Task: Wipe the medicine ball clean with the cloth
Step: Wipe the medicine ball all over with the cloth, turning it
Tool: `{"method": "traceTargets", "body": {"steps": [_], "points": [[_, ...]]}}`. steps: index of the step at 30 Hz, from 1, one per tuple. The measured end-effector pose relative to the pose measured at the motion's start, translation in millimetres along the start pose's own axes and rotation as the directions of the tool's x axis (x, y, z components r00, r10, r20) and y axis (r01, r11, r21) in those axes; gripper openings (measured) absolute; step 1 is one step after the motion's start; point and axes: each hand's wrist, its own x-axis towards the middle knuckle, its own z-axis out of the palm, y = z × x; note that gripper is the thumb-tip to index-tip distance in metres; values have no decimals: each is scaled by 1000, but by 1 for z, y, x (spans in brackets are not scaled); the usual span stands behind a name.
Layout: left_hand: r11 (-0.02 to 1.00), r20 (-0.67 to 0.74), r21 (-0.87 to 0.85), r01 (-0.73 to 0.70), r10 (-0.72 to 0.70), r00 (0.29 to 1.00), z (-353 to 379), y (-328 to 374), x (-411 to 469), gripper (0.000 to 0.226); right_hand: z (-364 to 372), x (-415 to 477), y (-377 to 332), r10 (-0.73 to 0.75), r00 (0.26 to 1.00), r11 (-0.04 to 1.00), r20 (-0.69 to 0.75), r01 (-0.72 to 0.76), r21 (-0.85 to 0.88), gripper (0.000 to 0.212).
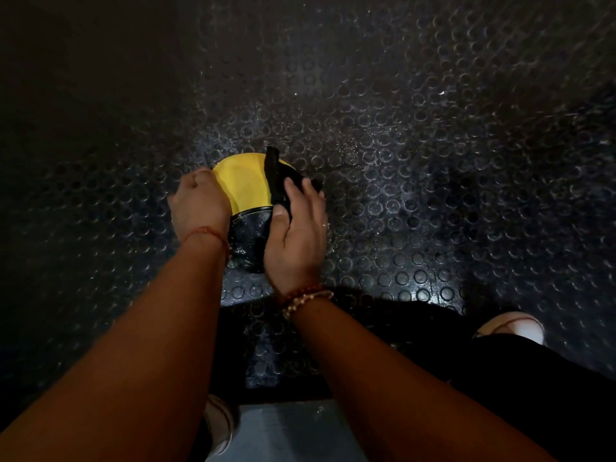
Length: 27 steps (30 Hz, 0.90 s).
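The medicine ball (245,185), yellow on its far half and glossy black on its near half, sits on a dark rubber floor (433,161) studded with raised circles. At the ball's 9 o'clock the left hand (198,205) curls its fingers round the side, fingertips hidden. From 12 to 3 o'clock a black cloth (275,176) lies over the ball. The right hand (298,235) clamps it there, thumb beneath and fingers on top, covering the ball's right side. A red thread (206,233) circles the left wrist and a beaded bracelet (306,298) the right. 2 pale shoes show: 1 (513,325) at the ball's 4 o'clock, 1 (220,425) at 6 o'clock, partly behind the left forearm. Black trousers (533,378) fill the lower right.
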Motion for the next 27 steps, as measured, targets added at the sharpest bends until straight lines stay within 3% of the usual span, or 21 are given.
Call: {"method": "traceTargets", "body": {"steps": [2, 4, 8, 12, 14, 15, 17, 20, 22, 24, 27], "points": [[999, -23, 49, 0, 1, 1000, 1, 2, -1, 42, -3, 14, 4, 54, 998, 998, 10, -55, 40, 42], [999, 4, 31, 44, -44, 999, 2, 4, -3, 45, -5, 27, 6, 221, 975, 969, 16, -221, 110, 37], [999, -15, 42, 26, -26, 1000, 1, -2, -4, 43, -9, 49, 17, 602, 786, 751, 138, -617, 234, 36], [998, -40, -49, 49, -51, 998, 3, -6, 0, 37, -11, 42, 20, 773, 597, 513, 214, -788, 341, 40], [995, -42, -84, 48, -52, 998, 4, -6, 1, 37, -8, 32, 16, 825, 531, 447, 194, -822, 352, 47], [994, -43, -94, 51, -55, 998, 4, -6, 2, 37, -5, 25, 12, 829, 539, 466, 149, -813, 349, 48], [983, -41, -152, 99, -106, 993, 4, -4, 2, 38, 0, 10, 1, 761, 648, 608, 18, -724, 326, 49], [983, -39, -139, 121, -127, 991, 1, -2, -5, 43, 3, -7, -15, 513, 853, 846, -100, -483, 226, 45], [974, -31, -169, 153, -160, 987, -2, 1, -8, 46, -1, -2, -18, 370, 924, 919, -95, -350, 179, 40], [976, -24, -159, 147, -153, 988, -3, 3, -11, 46, -5, 11, -15, 335, 942, 932, -35, -325, 161, 37], [976, -31, -161, 143, -150, 988, -2, 2, -12, 47, -11, 39, -7, 516, 853, 833, 77, -521, 188, 38]]}}
